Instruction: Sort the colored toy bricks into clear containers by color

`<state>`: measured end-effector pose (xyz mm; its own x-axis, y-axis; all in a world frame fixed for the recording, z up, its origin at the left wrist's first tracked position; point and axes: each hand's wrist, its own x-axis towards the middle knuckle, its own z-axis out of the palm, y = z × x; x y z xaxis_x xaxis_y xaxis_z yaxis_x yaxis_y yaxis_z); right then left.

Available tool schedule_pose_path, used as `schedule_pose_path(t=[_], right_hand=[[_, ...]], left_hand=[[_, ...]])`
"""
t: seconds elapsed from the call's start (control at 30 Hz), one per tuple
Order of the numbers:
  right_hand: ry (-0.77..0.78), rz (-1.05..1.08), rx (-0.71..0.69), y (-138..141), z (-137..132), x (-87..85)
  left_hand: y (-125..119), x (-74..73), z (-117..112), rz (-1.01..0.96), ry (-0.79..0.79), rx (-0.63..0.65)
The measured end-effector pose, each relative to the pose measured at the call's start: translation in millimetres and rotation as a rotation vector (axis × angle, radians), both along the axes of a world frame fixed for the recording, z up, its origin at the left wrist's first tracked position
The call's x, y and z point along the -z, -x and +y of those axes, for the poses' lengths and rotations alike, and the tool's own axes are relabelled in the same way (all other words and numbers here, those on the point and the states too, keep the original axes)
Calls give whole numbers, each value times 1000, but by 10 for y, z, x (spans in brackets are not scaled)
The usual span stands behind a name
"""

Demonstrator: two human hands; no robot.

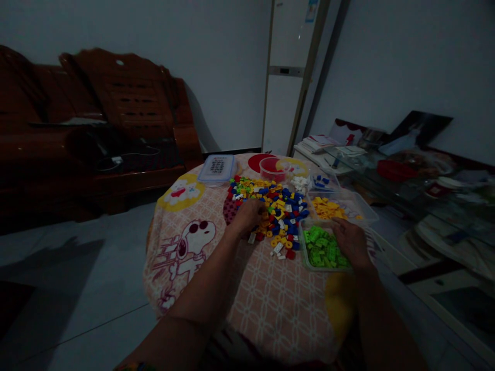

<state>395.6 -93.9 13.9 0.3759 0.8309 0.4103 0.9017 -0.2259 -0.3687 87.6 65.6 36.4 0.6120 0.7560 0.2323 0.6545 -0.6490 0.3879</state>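
Note:
At the left part of a mixed pile of toy building bricks (282, 206), my left hand (249, 215) reaches down with its fingers curled in among the pieces. Whatever its fingertips hold is hidden. My right hand (351, 241) lies over the right side of a clear plastic box (304, 252), its fingers stretched towards the far corner. Inside that box are bright green bricks (323, 247). Just behind it, a second clear box (369, 212) holds yellow bricks (328, 207). The pile mixes red, blue, yellow, white and green pieces.
A patterned cloth (270, 304) covers the round table. Towards the back are a blue-rimmed lid (217, 169), a round clear tub (273, 169), white bricks (299, 183) and a container with blue bricks (320, 181). A cluttered glass table (406, 190) stands right, a wooden bench (131, 108) left.

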Motion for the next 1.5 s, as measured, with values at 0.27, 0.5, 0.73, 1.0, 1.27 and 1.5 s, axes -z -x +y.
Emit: schedule_pose_path(t=[0.27,0.5,0.73,1.0,1.27,1.5], right_hand=[[12,8,11,36,-20,-25],[-1,5,-7,15,-21,-15],[28,7,8,19,-18,-34],[9,-24,8,3,-18,-5],[16,-18,18,-10,-10,5],[-1,4,-1,-26,-8,18]], left_hand=[[139,103,44,57,-45,-145],[148,86,58,160,-95,-121],[46,68,23,214,-110,-158],[-78,91,-27,157,-62,-274],[36,102,-25,-324,4,-325],[-295,68,-365,-593,31,76]])
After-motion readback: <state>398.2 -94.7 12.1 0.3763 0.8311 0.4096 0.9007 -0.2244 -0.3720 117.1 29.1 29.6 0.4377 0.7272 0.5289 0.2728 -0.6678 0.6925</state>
